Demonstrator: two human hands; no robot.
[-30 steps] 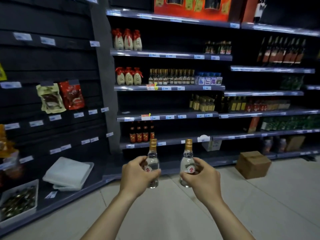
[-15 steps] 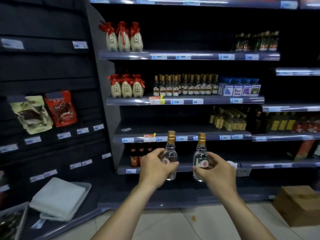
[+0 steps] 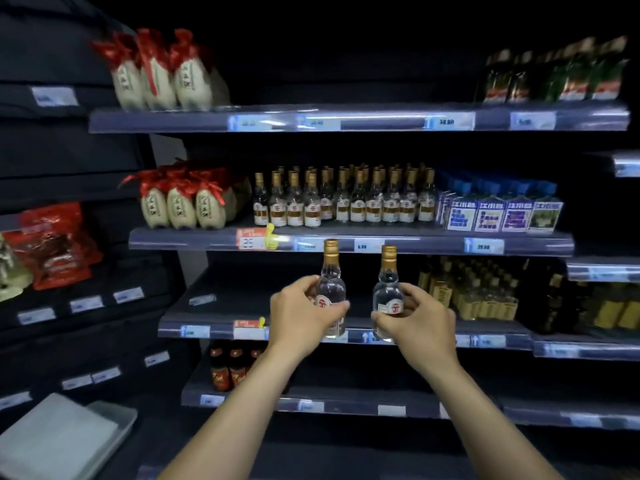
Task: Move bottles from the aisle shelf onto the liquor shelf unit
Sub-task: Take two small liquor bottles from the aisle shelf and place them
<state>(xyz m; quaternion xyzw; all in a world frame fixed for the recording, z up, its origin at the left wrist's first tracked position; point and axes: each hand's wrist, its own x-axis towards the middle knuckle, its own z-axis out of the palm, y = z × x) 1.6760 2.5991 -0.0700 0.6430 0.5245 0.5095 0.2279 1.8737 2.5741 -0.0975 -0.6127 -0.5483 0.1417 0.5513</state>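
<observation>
Each of my hands holds a small clear bottle with a gold cap, upright, in front of the liquor shelf unit. My left hand [image 3: 303, 315] grips the left bottle [image 3: 331, 271] around its body. My right hand [image 3: 420, 318] grips the right bottle [image 3: 388, 278] the same way. Both bottles hang level with the dark shelf [image 3: 214, 320] below a row of several matching gold-capped bottles [image 3: 343, 202] on the middle shelf [image 3: 398, 242].
Cream jars with red ribbons [image 3: 180, 202] stand left of the bottle row, blue cartons [image 3: 502, 214] right of it. Yellow boxed bottles [image 3: 474, 292] sit to the right of my hands. Dark red-capped bottles [image 3: 228, 368] are lower left. White trays [image 3: 62, 438] lie bottom left.
I have walked closer to the liquor shelf unit, so the shelves fill the view. Both hands still hold their bottles and have risen towards the shelf below the matching row.
</observation>
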